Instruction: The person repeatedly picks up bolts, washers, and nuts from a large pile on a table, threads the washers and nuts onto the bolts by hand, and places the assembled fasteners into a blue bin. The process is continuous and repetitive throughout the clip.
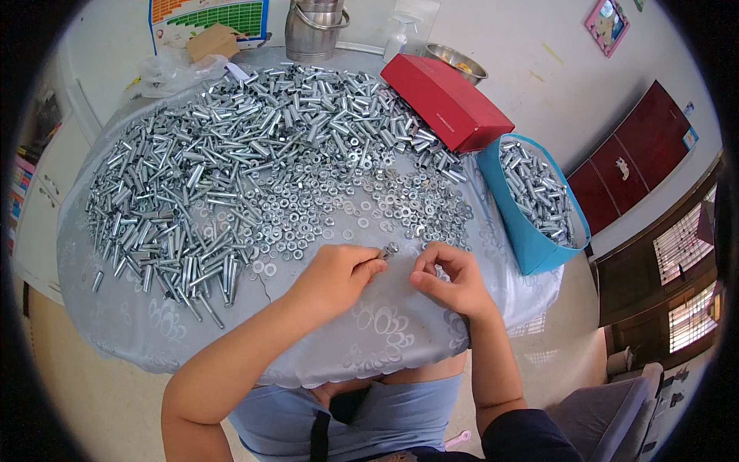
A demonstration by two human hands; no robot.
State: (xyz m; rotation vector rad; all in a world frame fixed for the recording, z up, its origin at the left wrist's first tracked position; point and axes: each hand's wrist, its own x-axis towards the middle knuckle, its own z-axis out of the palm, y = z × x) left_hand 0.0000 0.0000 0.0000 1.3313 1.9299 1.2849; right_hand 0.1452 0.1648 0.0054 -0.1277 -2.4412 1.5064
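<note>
My left hand (336, 279) is closed around a metal bolt (390, 249), whose shiny end sticks out past the thumb and forefinger. Just to its right, my right hand (453, 279) is held with thumb and fingers curled together; whether a small part sits in them I cannot make out. Beyond both hands lie loose nuts and washers (292, 223) in a spread. Metal sleeves (308, 104) are heaped behind these, and long bolts (202, 277) lie at the left among more sleeves. The two hands are apart, over the near part of the table.
A grey patterned cloth (308, 346) covers the round table. At the right stands a blue bin (531, 242) filled with metal anchor bolts, next to a red box (450, 100). Along the back are a metal pail (312, 35), a spray bottle (399, 38), a steel bowl (473, 71) and a plastic bag (173, 73).
</note>
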